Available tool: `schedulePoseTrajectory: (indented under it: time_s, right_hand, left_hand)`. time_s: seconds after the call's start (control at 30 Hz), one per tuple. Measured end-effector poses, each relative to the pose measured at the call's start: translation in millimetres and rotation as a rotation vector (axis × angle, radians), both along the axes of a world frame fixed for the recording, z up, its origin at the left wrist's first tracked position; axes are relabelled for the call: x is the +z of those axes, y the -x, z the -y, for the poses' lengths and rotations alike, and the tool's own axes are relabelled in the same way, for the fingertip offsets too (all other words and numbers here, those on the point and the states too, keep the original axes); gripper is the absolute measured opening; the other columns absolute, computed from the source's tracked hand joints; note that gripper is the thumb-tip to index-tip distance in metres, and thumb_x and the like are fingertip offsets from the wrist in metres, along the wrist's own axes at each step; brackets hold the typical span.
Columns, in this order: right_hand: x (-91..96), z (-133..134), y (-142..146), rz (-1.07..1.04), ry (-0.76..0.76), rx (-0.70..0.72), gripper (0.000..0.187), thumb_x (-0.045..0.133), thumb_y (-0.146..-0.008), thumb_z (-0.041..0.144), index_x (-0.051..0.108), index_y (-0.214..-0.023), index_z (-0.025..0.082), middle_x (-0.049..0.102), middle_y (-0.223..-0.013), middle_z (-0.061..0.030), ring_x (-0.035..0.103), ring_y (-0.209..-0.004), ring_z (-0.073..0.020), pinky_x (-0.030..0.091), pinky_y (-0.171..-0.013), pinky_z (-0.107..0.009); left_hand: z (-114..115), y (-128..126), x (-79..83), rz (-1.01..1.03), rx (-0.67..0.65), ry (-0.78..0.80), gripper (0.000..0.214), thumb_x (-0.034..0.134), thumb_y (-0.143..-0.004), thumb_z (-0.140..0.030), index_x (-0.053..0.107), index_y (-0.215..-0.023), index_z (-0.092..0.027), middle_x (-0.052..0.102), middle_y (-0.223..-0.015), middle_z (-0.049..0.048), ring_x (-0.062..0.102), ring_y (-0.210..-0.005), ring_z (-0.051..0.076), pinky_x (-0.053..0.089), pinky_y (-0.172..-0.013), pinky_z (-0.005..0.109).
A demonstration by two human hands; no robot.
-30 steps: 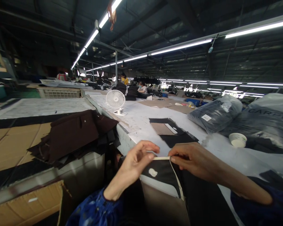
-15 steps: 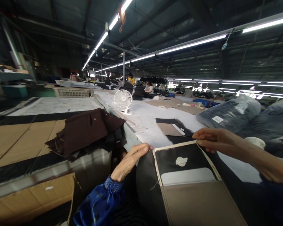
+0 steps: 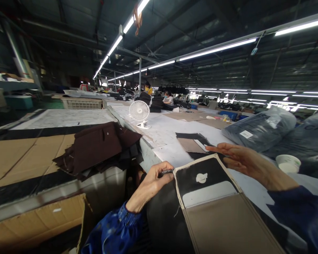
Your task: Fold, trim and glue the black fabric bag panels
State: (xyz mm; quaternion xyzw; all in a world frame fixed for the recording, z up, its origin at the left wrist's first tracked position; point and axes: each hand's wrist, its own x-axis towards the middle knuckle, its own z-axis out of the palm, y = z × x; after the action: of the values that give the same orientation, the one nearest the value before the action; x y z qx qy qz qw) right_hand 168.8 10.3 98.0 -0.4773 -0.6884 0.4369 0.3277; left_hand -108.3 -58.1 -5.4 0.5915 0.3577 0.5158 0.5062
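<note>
The fabric panel (image 3: 214, 201) runs out of view at the bottom, and the dark cloth (image 3: 161, 215) under it is hard to make out. My left hand (image 3: 151, 184) pinches that cloth just beside the panel's top left corner. My right hand (image 3: 242, 160) lies open, fingers flat, at its top right corner; I cannot tell if it touches.

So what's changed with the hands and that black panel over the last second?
Both hands first pinched the top edge of the black panel close together, then spread to its corners as it was laid flat. Now the right hand has let go and is open over the right corner, while the left hand pinches a dark strip by the left corner. The fan, brown fabric pile and cup stayed put.
</note>
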Motion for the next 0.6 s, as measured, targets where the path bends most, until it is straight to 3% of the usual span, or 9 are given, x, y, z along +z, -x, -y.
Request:
schedulePoseTrajectory:
  time_s: [0.07,0.13,0.23,0.27,0.37,0.5,0.6]
  right_hand:
    - [3.7,2,2,-0.184,0.020,-0.092,0.014,0.058,-0.077,0.035,0.056,-0.084,0.023,0.066,-0.116,-0.0055,0.027,-0.042,-0.0054,0.028,-0.036,-0.023]
    - [4.5,9,10,-0.227,-0.046,-0.127,0.018,0.059,-0.077,0.039,0.057,-0.084,0.022,0.069,-0.092,-0.0040,0.026,-0.041,-0.0049,0.023,-0.036,-0.021]
    - [0.5,35,35,0.085,-0.169,0.024,0.027,0.058,-0.081,0.046,0.059,-0.075,0.020,0.047,-0.047,0.0049,0.031,-0.038,-0.0064,0.022,-0.039,-0.020]
    - [-1.9,46,45,0.217,-0.197,0.092,0.028,0.057,-0.082,0.045,0.060,-0.072,0.020,0.042,-0.043,0.0060,0.035,-0.039,-0.0070,0.024,-0.040,-0.020]
    - [-9.7,75,75,0.456,-0.343,0.196,0.023,0.064,-0.077,0.040,0.062,-0.068,0.019,0.050,-0.050,0.0043,0.043,-0.046,-0.0083,0.030,-0.045,-0.021]
    - [-15.9,86,93,0.520,-0.435,0.146,0.018,0.072,-0.069,0.031,0.061,-0.065,0.018,0.050,-0.051,0.0062,0.041,-0.048,-0.0071,0.031,-0.048,-0.020]
    - [-17.1,83,93,0.498,-0.435,0.163,0.014,0.069,-0.073,0.029,0.064,-0.066,0.018,0.049,-0.049,0.0065,0.041,-0.047,-0.0070,0.031,-0.048,-0.020]
  left_hand:
    - [3,0,2.3,-0.004,0.021,0.000,0.020,0.058,-0.081,-0.033,0.056,-0.078,-0.013,0.048,-0.066,-0.0027,0.040,-0.060,0.009,0.029,-0.056,0.020]
    - [6,-2,5.3,-0.021,0.055,-0.009,0.020,0.057,-0.082,-0.032,0.055,-0.075,-0.013,0.047,-0.066,-0.0025,0.040,-0.061,0.009,0.029,-0.057,0.021]
    - [12,-10,11.3,-0.060,0.093,-0.039,0.020,0.055,-0.082,-0.031,0.053,-0.073,-0.013,0.046,-0.065,-0.0026,0.039,-0.062,0.009,0.030,-0.058,0.021]
    - [14,-13,13.3,-0.075,0.102,-0.058,0.019,0.055,-0.082,-0.030,0.053,-0.073,-0.014,0.045,-0.065,-0.0028,0.039,-0.062,0.009,0.030,-0.058,0.021]
    - [22,-20,17.9,-0.122,0.098,-0.133,0.016,0.054,-0.083,-0.028,0.052,-0.074,-0.015,0.042,-0.064,-0.0035,0.038,-0.062,0.010,0.030,-0.058,0.022]
    - [32,-19,19.5,-0.145,0.047,-0.199,0.015,0.054,-0.085,-0.028,0.054,-0.079,-0.014,0.045,-0.068,-0.0023,0.039,-0.066,0.011,0.033,-0.061,0.022]
    - [35,-14,18.8,-0.134,0.011,-0.219,0.019,0.053,-0.087,-0.031,0.056,-0.081,-0.014,0.047,-0.070,-0.0012,0.041,-0.068,0.011,0.034,-0.064,0.023]
